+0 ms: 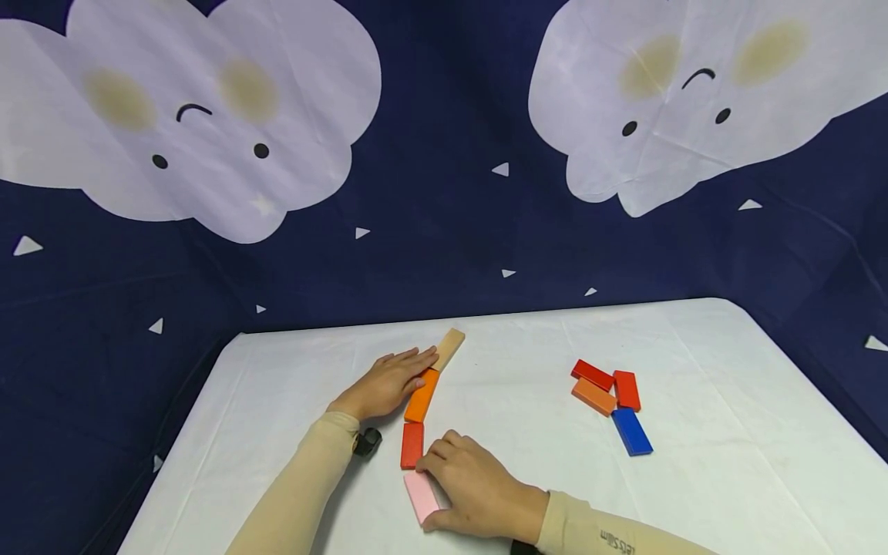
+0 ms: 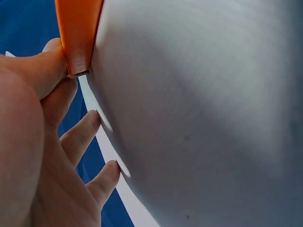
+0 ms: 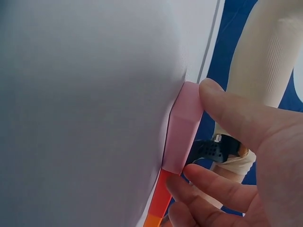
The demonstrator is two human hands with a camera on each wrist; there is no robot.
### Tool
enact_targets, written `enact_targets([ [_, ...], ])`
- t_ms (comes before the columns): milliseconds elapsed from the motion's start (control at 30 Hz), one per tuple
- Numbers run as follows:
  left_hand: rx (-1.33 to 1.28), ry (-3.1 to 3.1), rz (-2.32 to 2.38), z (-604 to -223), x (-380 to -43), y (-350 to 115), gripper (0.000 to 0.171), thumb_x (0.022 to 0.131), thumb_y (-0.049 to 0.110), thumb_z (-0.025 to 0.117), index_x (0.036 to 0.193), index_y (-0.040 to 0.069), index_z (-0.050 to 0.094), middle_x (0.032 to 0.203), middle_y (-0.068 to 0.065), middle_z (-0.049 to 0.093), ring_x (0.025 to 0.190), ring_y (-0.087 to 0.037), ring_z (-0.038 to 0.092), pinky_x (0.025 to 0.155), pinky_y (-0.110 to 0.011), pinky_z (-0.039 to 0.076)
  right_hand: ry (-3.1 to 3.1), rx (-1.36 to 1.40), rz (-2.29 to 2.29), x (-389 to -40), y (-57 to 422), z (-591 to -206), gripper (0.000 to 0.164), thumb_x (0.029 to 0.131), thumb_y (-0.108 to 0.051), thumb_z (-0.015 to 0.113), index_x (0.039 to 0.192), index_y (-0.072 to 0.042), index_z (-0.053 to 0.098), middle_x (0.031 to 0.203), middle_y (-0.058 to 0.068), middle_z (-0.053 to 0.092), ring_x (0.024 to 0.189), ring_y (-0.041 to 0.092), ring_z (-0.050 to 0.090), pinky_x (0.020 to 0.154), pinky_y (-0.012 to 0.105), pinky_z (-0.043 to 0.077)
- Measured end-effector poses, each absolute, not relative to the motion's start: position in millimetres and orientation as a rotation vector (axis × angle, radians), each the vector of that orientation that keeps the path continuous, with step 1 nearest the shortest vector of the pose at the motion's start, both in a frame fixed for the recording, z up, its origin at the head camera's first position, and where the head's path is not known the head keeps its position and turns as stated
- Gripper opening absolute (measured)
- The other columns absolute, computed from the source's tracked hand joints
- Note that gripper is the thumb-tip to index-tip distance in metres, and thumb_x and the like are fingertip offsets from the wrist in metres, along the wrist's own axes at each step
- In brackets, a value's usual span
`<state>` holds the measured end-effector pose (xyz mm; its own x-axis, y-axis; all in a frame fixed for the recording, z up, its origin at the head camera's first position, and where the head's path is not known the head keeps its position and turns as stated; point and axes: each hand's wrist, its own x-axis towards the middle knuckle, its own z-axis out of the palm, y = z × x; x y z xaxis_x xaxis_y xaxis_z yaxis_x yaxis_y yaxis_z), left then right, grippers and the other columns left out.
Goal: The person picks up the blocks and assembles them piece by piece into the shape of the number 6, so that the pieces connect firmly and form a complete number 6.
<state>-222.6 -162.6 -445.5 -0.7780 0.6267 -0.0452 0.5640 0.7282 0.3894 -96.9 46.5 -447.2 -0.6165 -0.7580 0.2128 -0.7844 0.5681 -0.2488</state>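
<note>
A bent line of flat blocks runs along the white table. At its near end lies a pink block (image 1: 422, 497), which my right hand (image 1: 479, 486) holds lengthwise between thumb and fingertips. The pink block (image 3: 184, 125) fills that span in the right wrist view. Beyond it come a red block (image 1: 412, 445), an orange block (image 1: 420, 399) and a light wooden block (image 1: 451, 347). My left hand (image 1: 388, 383) reaches in from the left, its outstretched fingers at the joint between the orange and wooden blocks. Its thumb lies over the orange block (image 2: 79, 33).
Right of the line, two red blocks (image 1: 627, 391), a light orange block (image 1: 593, 396) and a blue block (image 1: 632, 432) lie in a loose cluster on the white tablecloth (image 1: 513, 401). A dark blue cloud-print cloth (image 1: 444, 193) hangs behind the table's far edge.
</note>
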Motion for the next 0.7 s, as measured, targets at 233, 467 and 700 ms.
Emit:
enact_targets([
  [233, 0.944, 2.753, 0.539, -445.4, -222.1, -162.7, 0.052, 0.107, 0.026, 0.049, 0.157, 0.015, 0.037, 0.161, -0.002, 0.035, 0.149, -0.03, 0.03, 0.117, -0.061, 0.022, -2.789, 1.313, 0.606, -99.2, 53.2, -440.4, 0.057, 0.077, -0.054, 0.083, 0.116, -0.015, 0.07, 0.109, -0.007, 0.063, 0.101, 0.008, 0.051, 0.09, 0.025, 0.046],
  [467, 0.946, 2.755, 0.536, -445.3, -222.9, -162.8, 0.052, 0.107, 0.026, 0.048, 0.157, 0.015, 0.037, 0.161, -0.001, 0.035, 0.148, -0.03, 0.031, 0.117, -0.061, 0.022, -2.854, 1.162, 0.792, -102.9, 69.7, -428.3, 0.055, 0.078, -0.045, 0.085, 0.12, -0.014, 0.068, 0.115, -0.007, 0.064, 0.109, 0.011, 0.053, 0.098, 0.032, 0.047],
  [700, 0.922, 2.753, 0.526, -445.3, -222.8, -162.4, 0.053, 0.107, 0.027, 0.049, 0.157, 0.016, 0.037, 0.162, 0.0, 0.034, 0.149, -0.03, 0.03, 0.117, -0.061, 0.021, -2.869, 1.018, 0.911, -106.4, 88.5, -417.4, 0.056, 0.078, -0.042, 0.086, 0.123, -0.014, 0.067, 0.12, -0.009, 0.062, 0.113, 0.011, 0.051, 0.1, 0.036, 0.048],
])
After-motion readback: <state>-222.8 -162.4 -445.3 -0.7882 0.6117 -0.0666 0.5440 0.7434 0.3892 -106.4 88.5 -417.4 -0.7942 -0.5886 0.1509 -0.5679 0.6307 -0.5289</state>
